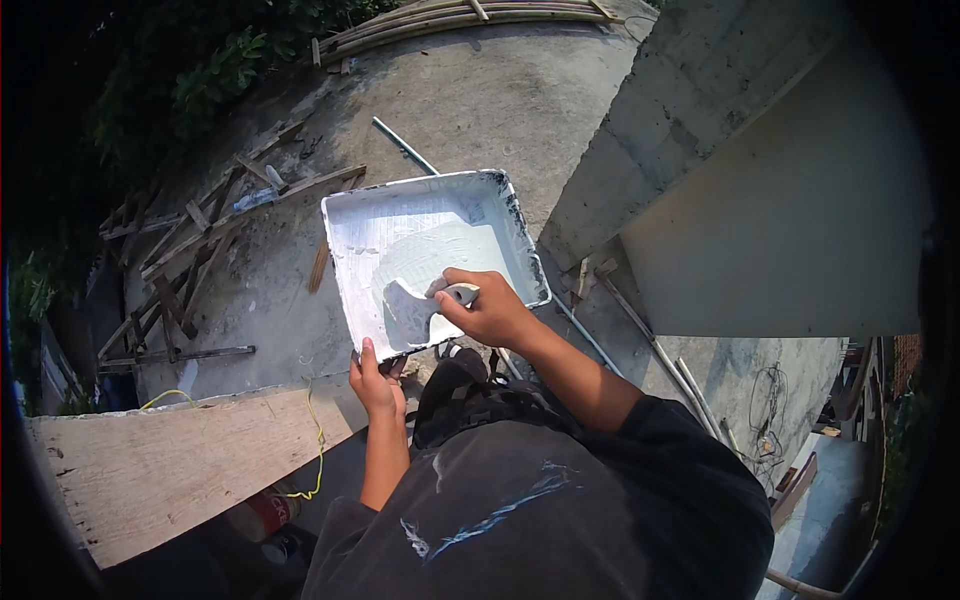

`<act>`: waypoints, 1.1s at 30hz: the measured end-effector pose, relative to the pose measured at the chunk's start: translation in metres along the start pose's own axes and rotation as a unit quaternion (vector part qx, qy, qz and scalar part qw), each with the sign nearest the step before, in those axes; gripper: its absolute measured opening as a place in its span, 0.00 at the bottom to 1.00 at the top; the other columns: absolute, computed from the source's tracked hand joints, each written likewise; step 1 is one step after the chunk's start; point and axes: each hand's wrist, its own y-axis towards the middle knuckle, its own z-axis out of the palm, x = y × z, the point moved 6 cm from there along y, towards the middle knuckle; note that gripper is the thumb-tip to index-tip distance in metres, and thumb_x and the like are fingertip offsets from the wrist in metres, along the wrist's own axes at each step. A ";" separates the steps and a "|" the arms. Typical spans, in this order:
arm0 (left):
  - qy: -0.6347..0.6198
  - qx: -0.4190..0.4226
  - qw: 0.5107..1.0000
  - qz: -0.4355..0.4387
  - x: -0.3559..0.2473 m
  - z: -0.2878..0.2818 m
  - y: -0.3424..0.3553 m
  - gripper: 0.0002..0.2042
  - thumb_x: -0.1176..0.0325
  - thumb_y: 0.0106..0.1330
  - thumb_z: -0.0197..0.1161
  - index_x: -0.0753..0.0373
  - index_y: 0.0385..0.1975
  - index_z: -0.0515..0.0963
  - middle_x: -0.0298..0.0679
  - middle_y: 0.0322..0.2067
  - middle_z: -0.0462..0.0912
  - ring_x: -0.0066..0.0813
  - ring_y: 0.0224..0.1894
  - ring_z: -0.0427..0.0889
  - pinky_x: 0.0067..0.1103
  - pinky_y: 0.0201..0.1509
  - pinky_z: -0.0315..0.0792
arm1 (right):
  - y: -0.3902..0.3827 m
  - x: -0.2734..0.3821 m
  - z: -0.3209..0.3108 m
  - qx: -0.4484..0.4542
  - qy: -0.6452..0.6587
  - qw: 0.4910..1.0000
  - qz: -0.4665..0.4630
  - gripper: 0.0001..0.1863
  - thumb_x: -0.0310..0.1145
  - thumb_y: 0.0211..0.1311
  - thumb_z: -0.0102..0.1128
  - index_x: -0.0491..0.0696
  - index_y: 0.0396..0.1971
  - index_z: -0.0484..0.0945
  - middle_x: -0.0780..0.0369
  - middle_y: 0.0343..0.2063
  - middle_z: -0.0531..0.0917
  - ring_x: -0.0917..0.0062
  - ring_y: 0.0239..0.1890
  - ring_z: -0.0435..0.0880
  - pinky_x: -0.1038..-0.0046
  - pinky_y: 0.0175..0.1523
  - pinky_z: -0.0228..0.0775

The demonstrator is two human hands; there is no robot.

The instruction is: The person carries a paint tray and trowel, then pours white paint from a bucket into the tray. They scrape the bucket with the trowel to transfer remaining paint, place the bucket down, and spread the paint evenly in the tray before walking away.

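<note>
A white paint tray (350,262) with a dark-stained rim is held up in front of me. Pale, thick paint (450,250) is spread over its floor, densest in the middle and toward the right. My left hand (377,385) grips the tray's near left corner, thumb up along the rim. Inside the tray, my right hand (487,308) is closed round the handle of a wide, flat paintbrush (408,308). The brush's broad head points left and lies in the paint, its tip coated, so the bristles cannot be made out.
A wooden board (190,455) lies at lower left, with a yellow cord (318,440) over it and a red bucket (265,512) below. Scrap timber (200,240) covers the left floor. A concrete beam (680,120) and grey panel (780,220) rise at right; pipes (690,390) lie beneath.
</note>
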 end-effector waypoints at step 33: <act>-0.169 -0.277 0.943 0.078 -0.084 -0.084 0.115 0.23 0.55 0.69 0.65 0.62 0.57 0.72 0.42 0.47 0.81 0.35 0.40 0.84 0.25 0.35 0.81 | 0.305 -0.056 0.182 0.229 0.042 0.969 0.077 0.11 0.36 0.64 0.59 0.43 0.35 0.83 0.62 0.22 0.85 0.81 0.26 0.83 0.75 0.34 0.74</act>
